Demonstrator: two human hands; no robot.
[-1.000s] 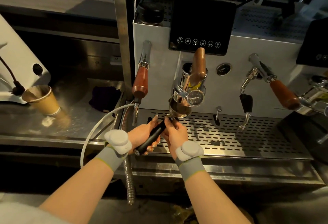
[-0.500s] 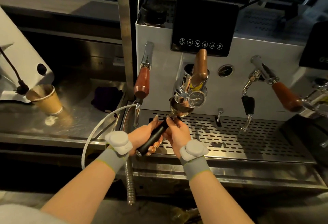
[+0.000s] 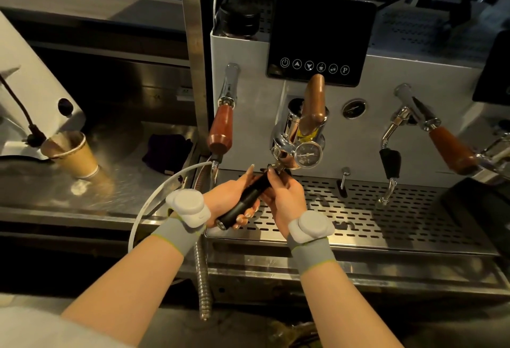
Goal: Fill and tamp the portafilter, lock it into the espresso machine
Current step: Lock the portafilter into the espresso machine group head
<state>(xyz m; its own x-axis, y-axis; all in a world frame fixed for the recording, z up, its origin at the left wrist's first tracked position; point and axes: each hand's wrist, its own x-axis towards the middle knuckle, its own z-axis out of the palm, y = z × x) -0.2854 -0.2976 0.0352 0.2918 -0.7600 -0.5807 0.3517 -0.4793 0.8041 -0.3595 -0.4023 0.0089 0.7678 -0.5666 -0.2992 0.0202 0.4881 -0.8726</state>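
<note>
**Portafilter at group head, both hands on handle**

Little is changing since the earlier frames: both hands are staying wrapped on the handle, and the portafilter head is staying up under the group head; any turning is too small to tell.

Going left to right. White grinder body (image 3: 33, 94) is sitting at far left with a black cable running down its front. Paper cup (image 3: 72, 154) is standing tilted just beside it on the steel counter (image 3: 82, 209). Dark cloth (image 3: 167, 151) is lying further back on that counter. Wood-handled lever (image 3: 220, 129) is hanging down the left side of the espresso machine (image 3: 256, 105).

Left hand (image 3: 229, 198) is closing around the lower end of the black portafilter (image 3: 248, 198) handle, fingertips curling under it. Right hand (image 3: 285, 196) is gripping the same handle higher up, close to the metal neck. Handle is angling up and right from the hands, over the slotted drip tray (image 3: 386, 223), toward the chrome group head (image 3: 292, 140). Basket end is sitting right under the group head, partly hidden; cannot tell if it is fully locked.

Round pressure gauge (image 3: 308, 154) is just right of the basket end. Black touch panel (image 3: 320, 36) is above. Steam wand (image 3: 389, 171) is hanging further right over the tray.
</note>
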